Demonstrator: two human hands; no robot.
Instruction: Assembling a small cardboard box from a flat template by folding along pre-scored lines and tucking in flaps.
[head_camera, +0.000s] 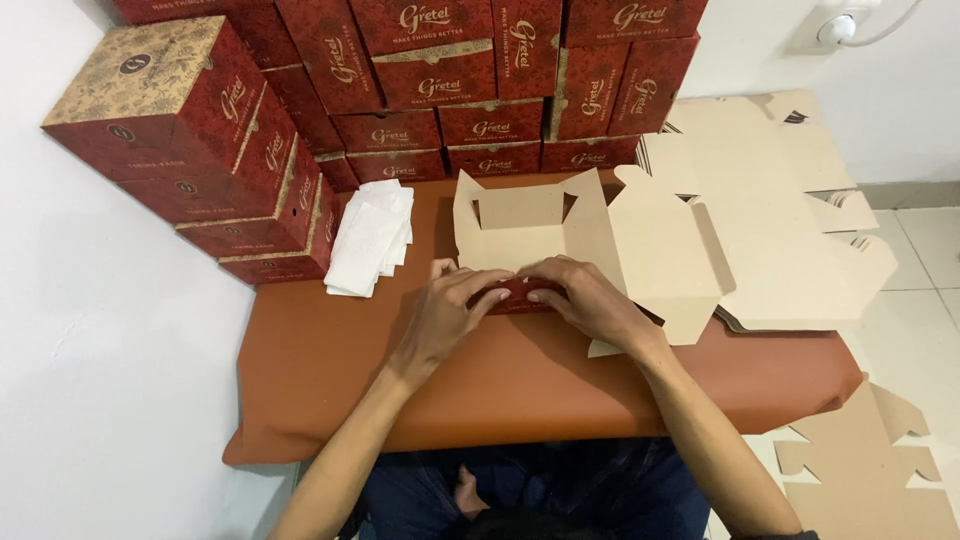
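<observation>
One half-folded carton, brown side up at the middle of the mat: left hand and right hand pinch its near red wall upright, flat blanks stacked beside, napkins opposite.

packing room (stacked red boxes)

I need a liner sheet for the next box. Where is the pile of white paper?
In the head view, the pile of white paper lies left on the brown table, beside the stacked red boxes, left of the half-folded box.
</observation>
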